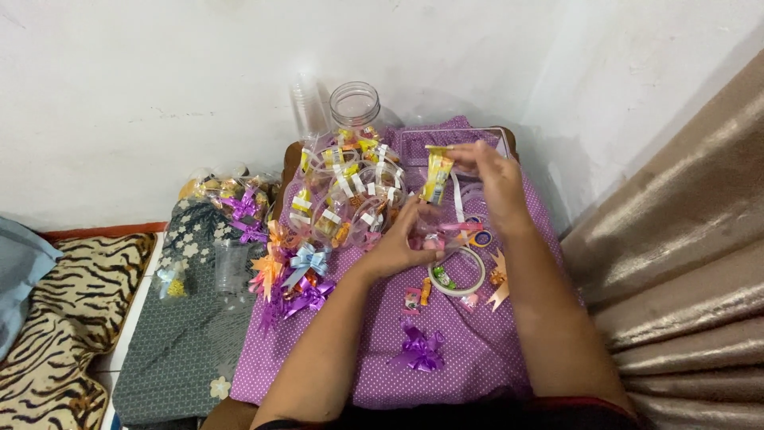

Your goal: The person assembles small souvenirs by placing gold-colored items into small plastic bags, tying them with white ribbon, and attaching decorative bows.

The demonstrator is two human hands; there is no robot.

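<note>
From the head view, the right hand (487,177) pinches a glossy yellow snack sachet (437,177) by its top edge, so it hangs just below the fingertips. The left hand (400,239) is closed around a small clear plastic cup (430,231) directly beneath it. Crinkly satin ribbon bows (301,271) and a tape ring (458,275) lie on the purple dotted cloth (477,350) over the table, by a white plaster wall (143,95).

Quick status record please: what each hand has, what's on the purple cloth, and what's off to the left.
right hand: pinches a yellow snack packet, held upright
left hand: grip on a clear plastic cup
surface: purple dotted cloth
behind hands: filled clear cups, clear jar
near hands: tape roll, purple bow, ribbon bows
left: empty cup on grey floral cloth
</note>
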